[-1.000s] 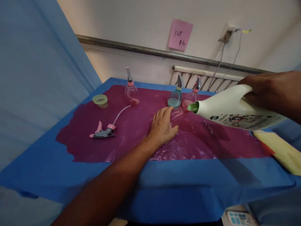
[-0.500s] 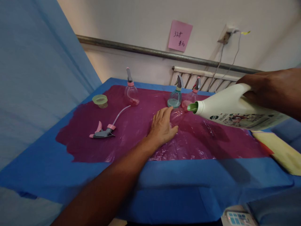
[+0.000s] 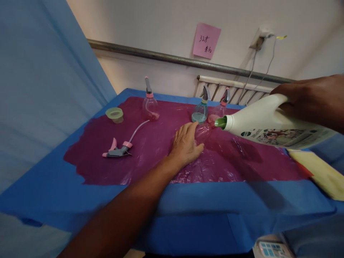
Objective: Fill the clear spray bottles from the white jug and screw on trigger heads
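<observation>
Under the right hand (image 3: 311, 104), which is wrapped tight around its handle, is the big white jug (image 3: 255, 129). It lies nearly sideways, its long way running left to right, mouth pointing left. Poking out from the left hand (image 3: 186, 145), curled around it, the clear bottle (image 3: 203, 131) leans, neck pointing right, at the jug's mouth.

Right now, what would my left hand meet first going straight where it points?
Beyond the clear plastic bottle your left hand holds, probably the teal round plastic spray bottle; depth is unclear.
</observation>
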Motion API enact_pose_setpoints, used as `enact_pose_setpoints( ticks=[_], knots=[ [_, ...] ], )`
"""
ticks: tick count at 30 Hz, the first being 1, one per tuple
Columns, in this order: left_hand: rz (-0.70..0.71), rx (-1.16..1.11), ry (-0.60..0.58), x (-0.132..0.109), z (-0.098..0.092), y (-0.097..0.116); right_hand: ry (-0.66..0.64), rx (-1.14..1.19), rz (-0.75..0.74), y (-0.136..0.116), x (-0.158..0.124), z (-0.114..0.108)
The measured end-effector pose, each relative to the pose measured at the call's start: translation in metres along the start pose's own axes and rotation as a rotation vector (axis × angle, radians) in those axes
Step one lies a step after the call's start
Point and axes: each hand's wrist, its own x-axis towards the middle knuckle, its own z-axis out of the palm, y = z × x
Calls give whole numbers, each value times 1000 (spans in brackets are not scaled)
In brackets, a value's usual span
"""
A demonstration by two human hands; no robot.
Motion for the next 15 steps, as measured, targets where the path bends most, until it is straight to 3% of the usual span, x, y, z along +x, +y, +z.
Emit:
enact_pose_setpoints(
  ticks=[15],
  knots=[
    [11,-6,7,0,2,-2,13,28,2,7,4,3]
  ],
)
